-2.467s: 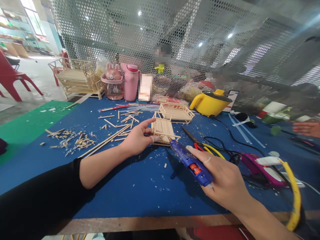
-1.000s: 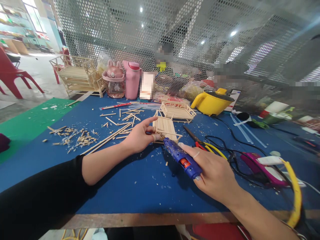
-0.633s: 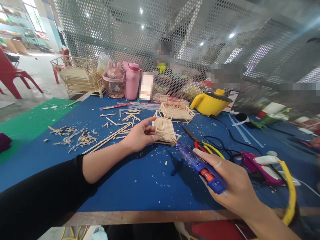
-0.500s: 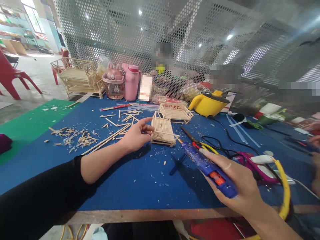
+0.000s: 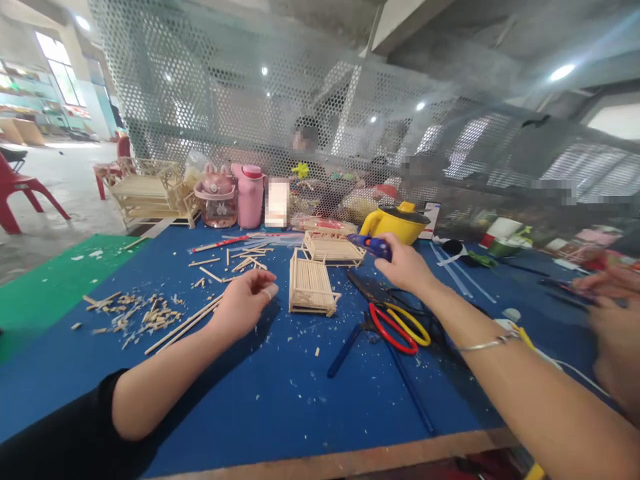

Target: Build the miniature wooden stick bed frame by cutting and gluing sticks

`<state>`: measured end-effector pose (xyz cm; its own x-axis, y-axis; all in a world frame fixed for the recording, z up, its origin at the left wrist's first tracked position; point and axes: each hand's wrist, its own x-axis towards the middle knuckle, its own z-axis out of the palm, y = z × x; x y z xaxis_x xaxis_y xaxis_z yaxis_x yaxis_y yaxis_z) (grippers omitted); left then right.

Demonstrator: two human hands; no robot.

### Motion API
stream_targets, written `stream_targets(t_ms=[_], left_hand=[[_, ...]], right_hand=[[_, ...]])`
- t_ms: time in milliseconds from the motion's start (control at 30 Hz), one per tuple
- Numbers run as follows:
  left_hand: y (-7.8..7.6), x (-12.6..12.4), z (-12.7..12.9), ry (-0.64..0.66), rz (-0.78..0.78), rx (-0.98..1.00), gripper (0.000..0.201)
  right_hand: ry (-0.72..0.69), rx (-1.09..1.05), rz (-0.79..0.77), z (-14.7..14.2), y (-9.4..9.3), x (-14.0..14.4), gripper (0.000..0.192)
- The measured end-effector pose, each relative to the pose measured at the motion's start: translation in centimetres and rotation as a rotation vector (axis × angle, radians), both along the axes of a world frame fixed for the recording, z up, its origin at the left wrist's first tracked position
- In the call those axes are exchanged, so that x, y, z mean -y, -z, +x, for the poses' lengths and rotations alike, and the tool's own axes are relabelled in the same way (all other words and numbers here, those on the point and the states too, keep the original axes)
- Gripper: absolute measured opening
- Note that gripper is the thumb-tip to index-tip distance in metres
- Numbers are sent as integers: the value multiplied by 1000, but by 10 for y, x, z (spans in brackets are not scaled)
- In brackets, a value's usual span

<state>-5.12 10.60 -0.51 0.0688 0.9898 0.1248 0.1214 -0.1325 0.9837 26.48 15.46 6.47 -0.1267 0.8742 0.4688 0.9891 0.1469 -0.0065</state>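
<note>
The right hand [image 5: 406, 265] grips a half-hidden blue glue gun [image 5: 371, 245]; the left hand [image 5: 243, 303] rests curled, empty.

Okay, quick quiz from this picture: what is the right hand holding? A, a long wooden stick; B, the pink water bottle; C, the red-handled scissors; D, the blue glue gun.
D: the right hand is closed around the blue glue gun, held out beyond the small wooden-stick frame, while the red-handled scissors lie on the blue table.

No text, label, brand or number can be read on anything here; the card [image 5: 277, 201] at twelve o'clock is blurred out
</note>
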Motion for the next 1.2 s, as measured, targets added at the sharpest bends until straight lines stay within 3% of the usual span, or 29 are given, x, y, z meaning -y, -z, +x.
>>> stream_targets(t_ms=[200, 533, 700, 800, 900, 1000, 1067, 1200], left_hand=[[3, 2, 4, 58, 30, -168, 21], [3, 6, 8, 98, 9, -263, 27], [2, 6, 7, 106, 5, -292, 25], [1, 6, 8, 119, 1, -299, 24], [2, 6, 7, 129, 26, -317, 24], [4, 6, 6, 142, 70, -331, 25], [6, 7, 5, 142, 97, -340, 25], [5, 8, 6, 131, 140, -364, 25]], right_hand=[[-9, 125, -101, -7, 9, -40, 40], [-44, 230, -173, -18, 25, -72, 39], [-24, 205, -242, -18, 23, -82, 67], [-15, 180, -217, -25, 16, -68, 76], [-74, 91, -108, -42, 4, -35, 64], [-369, -327, -35, -66, -3, 7, 44], [-543, -437, -71, -81, 0, 32, 45], [-602, -416, -15, -95, 23, 59, 51]])
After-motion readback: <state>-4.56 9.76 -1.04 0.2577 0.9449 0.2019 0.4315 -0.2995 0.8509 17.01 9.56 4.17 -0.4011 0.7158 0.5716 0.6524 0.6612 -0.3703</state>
